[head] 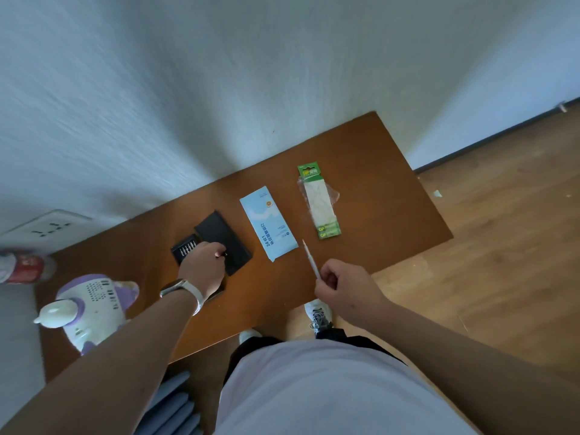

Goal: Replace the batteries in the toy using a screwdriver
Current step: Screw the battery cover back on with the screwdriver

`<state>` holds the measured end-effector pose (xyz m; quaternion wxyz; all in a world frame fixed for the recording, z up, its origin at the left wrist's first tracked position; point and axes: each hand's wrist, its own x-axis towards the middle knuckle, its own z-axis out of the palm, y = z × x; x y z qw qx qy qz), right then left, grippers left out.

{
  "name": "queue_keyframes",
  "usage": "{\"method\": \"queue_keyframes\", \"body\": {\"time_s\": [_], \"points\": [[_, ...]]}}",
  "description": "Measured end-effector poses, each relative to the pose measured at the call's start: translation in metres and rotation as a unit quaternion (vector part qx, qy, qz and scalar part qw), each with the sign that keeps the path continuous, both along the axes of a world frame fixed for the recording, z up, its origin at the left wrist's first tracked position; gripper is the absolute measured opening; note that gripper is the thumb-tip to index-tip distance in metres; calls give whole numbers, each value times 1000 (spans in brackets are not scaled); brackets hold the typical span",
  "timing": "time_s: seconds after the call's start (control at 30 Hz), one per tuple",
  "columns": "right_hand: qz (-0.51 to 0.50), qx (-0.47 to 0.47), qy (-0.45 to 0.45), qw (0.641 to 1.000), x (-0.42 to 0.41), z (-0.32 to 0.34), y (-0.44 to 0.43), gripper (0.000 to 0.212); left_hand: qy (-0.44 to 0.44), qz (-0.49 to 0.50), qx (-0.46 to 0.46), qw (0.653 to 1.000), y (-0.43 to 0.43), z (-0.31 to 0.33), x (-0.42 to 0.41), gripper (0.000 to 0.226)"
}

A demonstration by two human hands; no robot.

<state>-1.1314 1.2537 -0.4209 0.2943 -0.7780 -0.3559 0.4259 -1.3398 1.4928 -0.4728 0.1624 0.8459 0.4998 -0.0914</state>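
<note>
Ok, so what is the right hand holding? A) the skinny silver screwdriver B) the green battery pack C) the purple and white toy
A: the right hand has its fingers curled round the thin silver screwdriver, whose tip points away over the table.

Smooth brown wood on the table [361, 171], with a dull sheen. Glossy white and lilac plastic on the toy [94, 306] at the left edge. Matt black plastic on the case [219, 237] mid-table; matt pale-blue card on the sleeve [268, 224] beside it. Green card under clear, crinkled, shiny film on the battery pack [320, 202] toward the right edge. Looks like slim silvery metal on the screwdriver [310, 259]. Rough white wall [219, 89]; satin wood-look floor [502, 215].
</note>
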Motion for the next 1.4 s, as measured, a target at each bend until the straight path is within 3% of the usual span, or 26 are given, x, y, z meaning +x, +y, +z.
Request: {"method": "queue_keyframes", "body": {"time_s": [0.8,1.1,1.4], "points": [[40,-20,14,999,-9,5,16,23,-4,-15,17,1000,7,-1,0,20],[43,-20,13,999,-11,4,20,22,-34,36,-9,999,9,2,1,15],[48,-25,-1,999,-15,4,28,22,-25,8,-5,1000,11,4,2,19]]}}
